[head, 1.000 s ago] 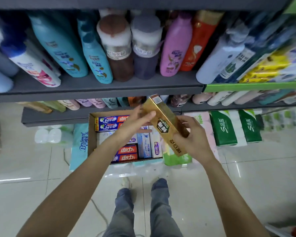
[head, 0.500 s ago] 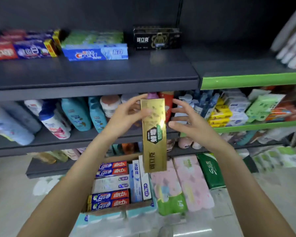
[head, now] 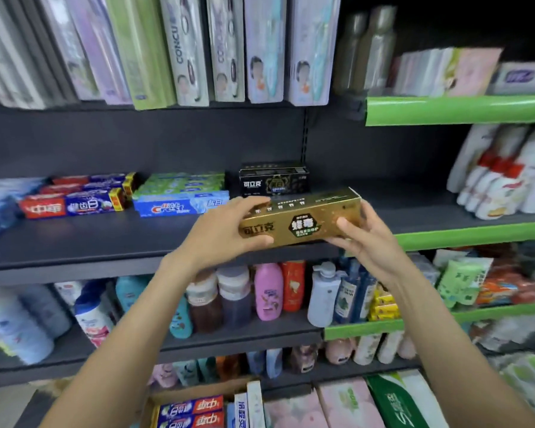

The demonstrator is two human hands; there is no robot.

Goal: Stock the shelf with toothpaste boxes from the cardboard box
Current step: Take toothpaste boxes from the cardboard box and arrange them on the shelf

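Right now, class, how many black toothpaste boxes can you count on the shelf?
1. The black toothpaste box stands at the back of the dark shelf, right of the blue box. More may be hidden behind it.

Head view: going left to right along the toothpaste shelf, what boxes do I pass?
Red-and-blue toothpaste boxes → blue Crest box with green boxes stacked behind it → black box at the back → gold box, held in front by left hand and right hand.
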